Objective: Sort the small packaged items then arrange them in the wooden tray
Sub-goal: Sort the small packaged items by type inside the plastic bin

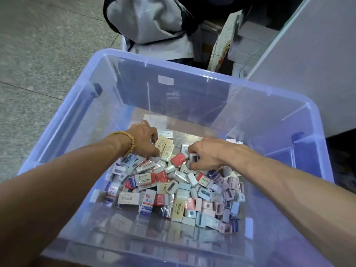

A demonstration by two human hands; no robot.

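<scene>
clear blue bin (285, 105): heap of small packaged items (173, 187). your left hand (143, 140) grips beige packets (166, 148); your right hand (207, 154) pinches 1 white packet (193, 157).

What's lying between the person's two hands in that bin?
In the head view, cream packets and a red packet lie on the pile between the left hand and the right hand, inside the bin.

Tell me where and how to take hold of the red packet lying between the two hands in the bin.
Pinch the red packet across its two long edges, coming straight down from above. It lies flat, face up on top of the pile, so only the edges offer purchase. The left hand and right hand crowd its sides, and the bin wall likely rules out a low approach.
</scene>
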